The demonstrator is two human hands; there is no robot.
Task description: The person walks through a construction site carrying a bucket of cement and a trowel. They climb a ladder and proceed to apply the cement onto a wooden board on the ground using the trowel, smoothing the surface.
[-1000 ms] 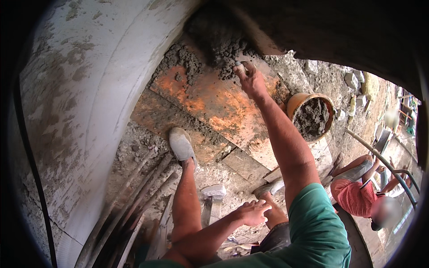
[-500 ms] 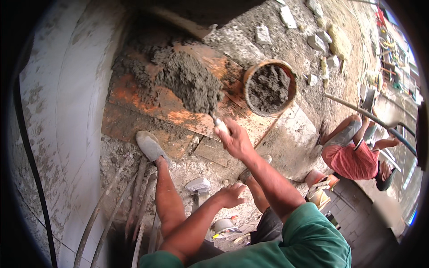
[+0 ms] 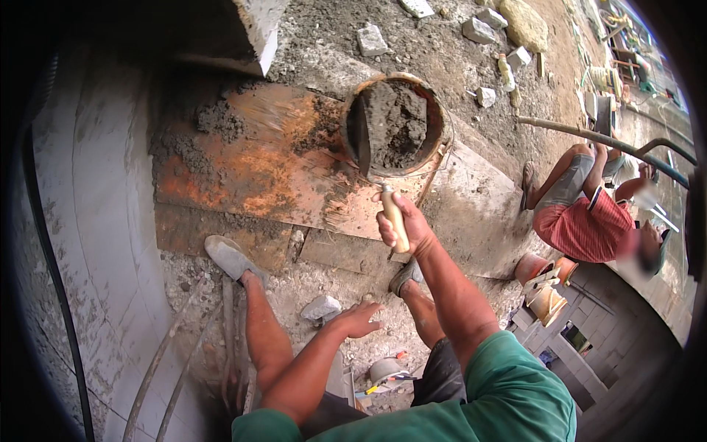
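My right hand (image 3: 409, 225) is closed around the pale handle of a trowel (image 3: 394, 214). Its blade reaches into a round bucket (image 3: 444, 151) and lies over the opening. Wet grey mortar (image 3: 401, 118) shows there; I cannot tell how much sits on the blade and how much in the bucket. Beneath the bucket's left side lies a mortar-stained board (image 3: 272, 173), with lumps of mortar (image 3: 219, 121) toward its far left. My left hand (image 3: 359, 320) hangs open with fingers apart, holding nothing, near a pale stone chunk (image 3: 320, 307).
A plastered wall (image 3: 103, 221) runs along the left, with long poles (image 3: 173, 339) leaning by it. Stones (image 3: 479, 31) lie on rough ground beyond the bucket. At the right sits a person in a red shirt (image 3: 585, 225), near small buckets (image 3: 532, 269) and a long pipe (image 3: 582, 132).
The trowel, which carried a mound of mortar above the board, has moved right to the bucket in my right hand. More of the board shows. My left hand stays open.
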